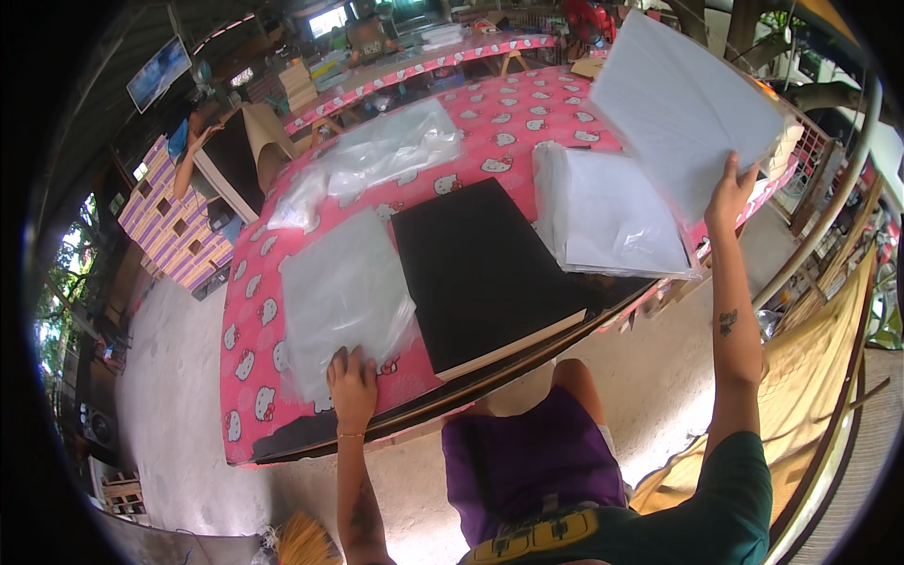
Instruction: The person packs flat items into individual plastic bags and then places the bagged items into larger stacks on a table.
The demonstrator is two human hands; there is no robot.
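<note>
My right hand [730,193], raised at the right, grips the lower edge of a large white sheet [692,104] that looks wrapped in clear plastic and is tilted up above the table. My left hand [353,384] lies on the near edge of a stack of clear plastic bags [344,292], fingers stretched out. Between my hands is a black rectangular board [485,268] with a pale, thick near edge. Right of it sits a pile of white sheets in clear plastic [607,212]. More crumpled clear plastic [395,146] is spread farther back.
A pink patterned cloth [254,325] covers the table, whose dark front edge is before my legs. At far left a person [196,141] stands by a large black panel [235,160]. Another person [369,42] is near the back table. A red fan [589,17] stands behind.
</note>
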